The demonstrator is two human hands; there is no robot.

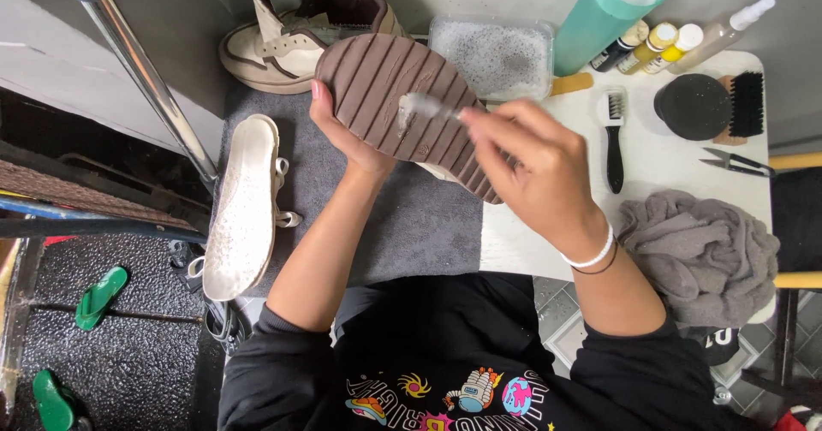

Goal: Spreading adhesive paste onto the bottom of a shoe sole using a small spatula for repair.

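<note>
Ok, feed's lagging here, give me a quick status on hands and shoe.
Left hand grips shoe, sole up. Right hand holds brush on the sole. Nothing in the way.

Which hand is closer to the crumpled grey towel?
Right. The right hand is up and left of the grey towel; the left hand is farther left, holding the shoe.

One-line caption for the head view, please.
Left hand tilts a shoe's ribbed brown sole upward while the right hand works a small brush across it.
</note>
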